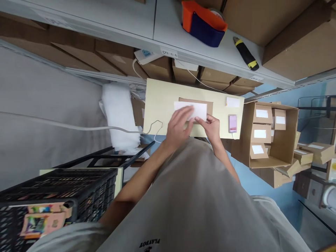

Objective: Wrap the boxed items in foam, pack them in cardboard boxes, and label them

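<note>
A white rectangular label lies over a flat brown cardboard box on a cream tabletop. My right hand pinches the label's lower right edge between thumb and fingers. Across the label's left part rest the outstretched fingers of my left hand, slightly blurred. Whether the label is stuck to the box or just above it, I cannot tell. Right of the box are a small white label stack and a pink-screened phone with a cable.
At the right stands a large open carton holding several small labelled boxes. A shelf above carries a tape dispenser and a black-yellow utility knife. White foam sheets hang at left; a black crate sits lower left. A cable crosses leftward.
</note>
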Tool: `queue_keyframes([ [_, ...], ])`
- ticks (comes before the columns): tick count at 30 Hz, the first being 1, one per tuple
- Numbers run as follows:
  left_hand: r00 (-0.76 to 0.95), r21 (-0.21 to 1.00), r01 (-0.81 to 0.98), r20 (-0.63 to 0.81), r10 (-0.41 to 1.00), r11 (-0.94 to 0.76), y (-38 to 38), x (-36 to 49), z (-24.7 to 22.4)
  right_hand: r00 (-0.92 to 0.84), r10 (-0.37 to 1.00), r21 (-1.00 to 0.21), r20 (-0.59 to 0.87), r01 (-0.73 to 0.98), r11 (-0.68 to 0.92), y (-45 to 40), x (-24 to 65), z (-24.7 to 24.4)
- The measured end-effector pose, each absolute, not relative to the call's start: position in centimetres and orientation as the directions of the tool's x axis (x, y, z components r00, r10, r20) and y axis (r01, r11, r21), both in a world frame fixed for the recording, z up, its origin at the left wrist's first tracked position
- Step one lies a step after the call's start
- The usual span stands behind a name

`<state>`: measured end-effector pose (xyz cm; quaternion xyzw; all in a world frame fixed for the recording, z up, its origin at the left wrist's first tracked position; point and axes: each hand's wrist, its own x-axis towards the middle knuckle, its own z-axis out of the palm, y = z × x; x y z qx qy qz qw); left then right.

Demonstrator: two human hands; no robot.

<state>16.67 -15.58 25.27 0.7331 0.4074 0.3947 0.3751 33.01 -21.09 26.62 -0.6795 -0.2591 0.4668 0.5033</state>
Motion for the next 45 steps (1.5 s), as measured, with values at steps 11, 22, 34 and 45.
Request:
queue_keyframes([
  [11,0.365,0.976,0.108,0.140,0.920,-0.191,-16.1,14.5,29.0,0.211,0.934,-0.956,-0.289,-0.125,-0.267,-21.2,31.2,30.9],
  [22,0.375,0.987,0.107,0.072,0.924,-0.121,-16.8,16.9,29.7,0.185,0.945,-0.963,-0.271,-0.035,-0.269,-22.1,34.2,31.1],
  [34,0.490,0.980,0.150,0.038,0.871,-0.127,-18.3,22.5,27.5,0.229,0.927,-0.954,-0.298,-0.098,-0.282,-24.1,40.2,27.5],
  [45,0.547,0.934,0.318,-0.040,0.836,-0.164,-20.2,32.0,22.6,0.306,0.882,-0.934,-0.358,-0.120,-0.338,-27.6,48.4,21.8],
])
